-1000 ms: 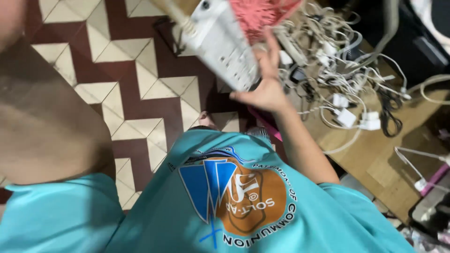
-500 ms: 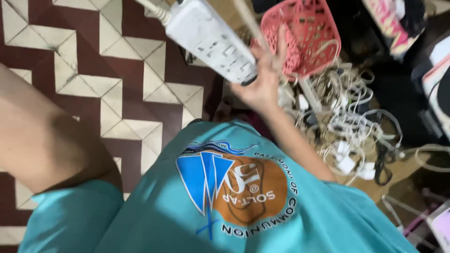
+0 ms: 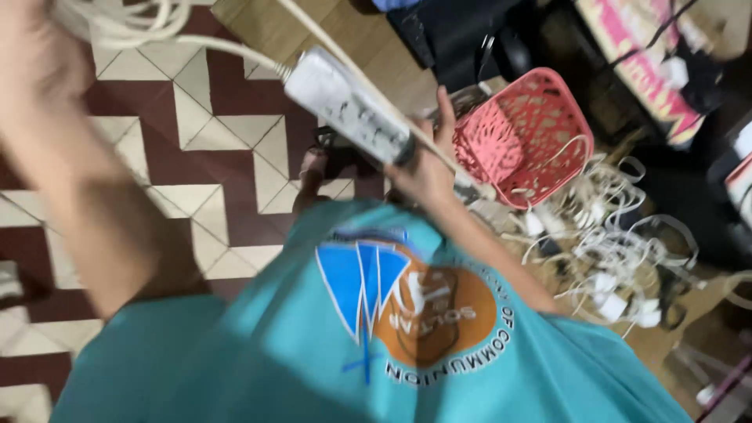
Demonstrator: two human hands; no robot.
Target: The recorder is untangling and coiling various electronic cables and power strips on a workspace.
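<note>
Overhead — one power strip point(image 3: 350, 106) in right hand point(image 3: 427, 168); one pink basket point(image 3: 526, 135).

The right hand point(image 3: 427, 168) grips a white power strip point(image 3: 350, 106); a pink basket point(image 3: 526, 137) sits just beside.

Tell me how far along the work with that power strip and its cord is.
Done: nothing looks finished, and the pink basket seems empty. In hand: the right hand holds the white power strip up by its end, and its cord runs up to the blurred left hand. Left: a tangle of white cables and chargers lies loose on the floor beside the basket.
</note>
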